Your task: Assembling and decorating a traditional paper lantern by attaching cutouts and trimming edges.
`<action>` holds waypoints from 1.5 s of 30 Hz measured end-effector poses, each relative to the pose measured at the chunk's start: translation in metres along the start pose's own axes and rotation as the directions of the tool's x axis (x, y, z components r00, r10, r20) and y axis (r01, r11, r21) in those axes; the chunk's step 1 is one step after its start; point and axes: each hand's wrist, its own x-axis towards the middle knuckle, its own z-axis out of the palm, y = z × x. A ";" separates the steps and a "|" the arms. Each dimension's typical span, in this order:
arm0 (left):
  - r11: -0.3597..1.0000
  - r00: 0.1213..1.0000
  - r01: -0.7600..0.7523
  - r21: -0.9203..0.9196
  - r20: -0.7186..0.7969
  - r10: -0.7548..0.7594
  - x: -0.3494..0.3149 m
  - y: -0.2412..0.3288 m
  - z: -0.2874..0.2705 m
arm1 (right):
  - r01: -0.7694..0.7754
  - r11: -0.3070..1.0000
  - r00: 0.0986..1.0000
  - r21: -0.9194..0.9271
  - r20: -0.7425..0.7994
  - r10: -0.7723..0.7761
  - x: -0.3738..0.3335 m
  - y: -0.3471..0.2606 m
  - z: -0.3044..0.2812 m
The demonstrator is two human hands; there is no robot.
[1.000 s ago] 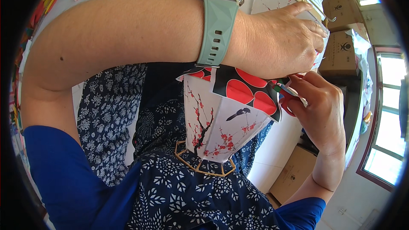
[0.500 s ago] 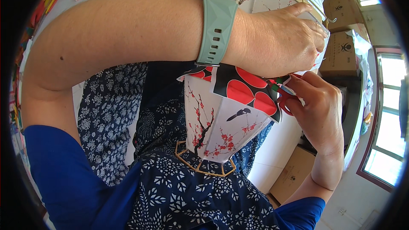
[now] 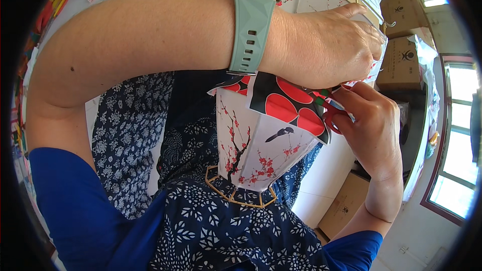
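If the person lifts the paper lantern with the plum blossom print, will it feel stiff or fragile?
The paper lantern probably feels light, since thin printed panels sit on a slim bamboo frame. The panels likely dent or tear easily. The black and red paper strip at the left hand and right hand looks floppy.

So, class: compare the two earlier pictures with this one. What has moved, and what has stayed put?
Nothing has visibly moved. The left hand still grips the top of the paper lantern, the right hand still holds the red-handled scissors at its black-and-red trim, and the lantern still rests on the lap.
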 end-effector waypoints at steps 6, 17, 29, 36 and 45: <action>0.998 0.992 -0.034 0.057 -0.120 0.041 -0.003 -0.008 0.000 | 0.023 1.000 1.000 0.008 -0.015 -0.023 -0.003 0.000 -0.004; 0.872 0.920 0.365 -0.326 -0.018 -0.392 -0.076 0.013 -0.050 | -0.093 0.646 0.967 0.758 -0.085 0.239 -0.049 0.043 0.025; 0.942 0.949 0.314 -0.121 0.038 -0.312 -0.100 0.025 -0.028 | 0.317 0.816 0.945 0.483 -0.084 -0.318 0.015 0.015 0.033; 0.960 0.960 0.277 -0.035 0.045 -0.275 -0.101 0.028 -0.026 | 0.281 0.876 0.955 0.392 -0.020 -0.297 0.014 0.017 0.032; 0.960 0.960 0.275 -0.054 0.058 -0.272 -0.105 0.030 -0.029 | 0.306 0.862 0.950 0.405 -0.187 -0.249 -0.008 0.039 0.029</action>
